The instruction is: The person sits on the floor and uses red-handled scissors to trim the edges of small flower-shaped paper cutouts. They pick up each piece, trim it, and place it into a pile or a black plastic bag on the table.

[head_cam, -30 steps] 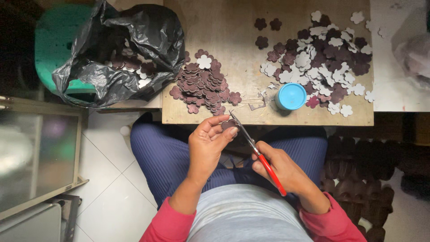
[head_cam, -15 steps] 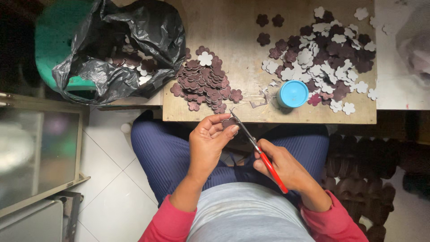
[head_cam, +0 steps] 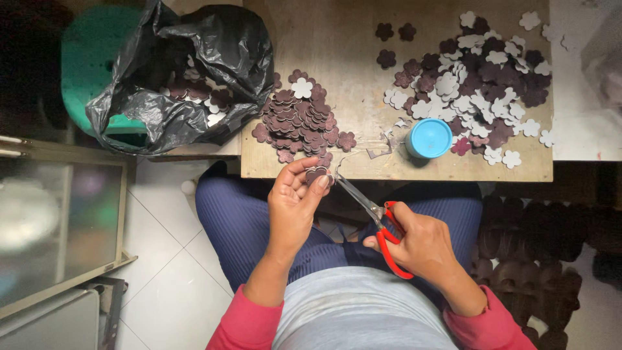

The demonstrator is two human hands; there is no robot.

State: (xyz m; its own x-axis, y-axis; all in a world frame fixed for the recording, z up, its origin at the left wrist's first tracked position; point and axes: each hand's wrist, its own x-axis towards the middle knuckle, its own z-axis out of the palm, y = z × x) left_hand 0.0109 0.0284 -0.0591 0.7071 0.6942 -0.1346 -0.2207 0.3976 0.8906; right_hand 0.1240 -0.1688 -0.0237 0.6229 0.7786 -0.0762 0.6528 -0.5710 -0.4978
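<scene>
- Nearest the camera: right hand [head_cam: 424,249] clenched through the red loops of the scissors [head_cam: 376,220], blades pointed up and left toward the piece being trimmed.
- Just above the lap: left hand [head_cam: 295,207] in a pinching grip on a small dark flower-shaped piece [head_cam: 316,174], thumb and fingertips [head_cam: 322,183] closed on its edge, blade tips touching or just beside it; held in the air at the near edge of the counter [head_cam: 337,35].
- Judged from the layout: work well under way, not finished — neat heap of dark flower cutouts [head_cam: 299,120] stacked at the near left of the counter, looking like trimmed stock; pale curled offcuts [head_cam: 379,149] lying between that heap and the round blue lid [head_cam: 429,138].
- Farther right: loose scatter of mixed white and dark flowers [head_cam: 479,84], apparently still to be handled.
- Farther left: open black plastic bag [head_cam: 178,71] on a green stool [head_cam: 87,58], more flower pieces inside; depth of that supply hidden by the folds.
- Hard to make out: exact cut line on the held piece, blurred and partly covered by fingers; whether blades are parted or closed at the tips; dark shapes on the floor at far right, lost in shadow.
</scene>
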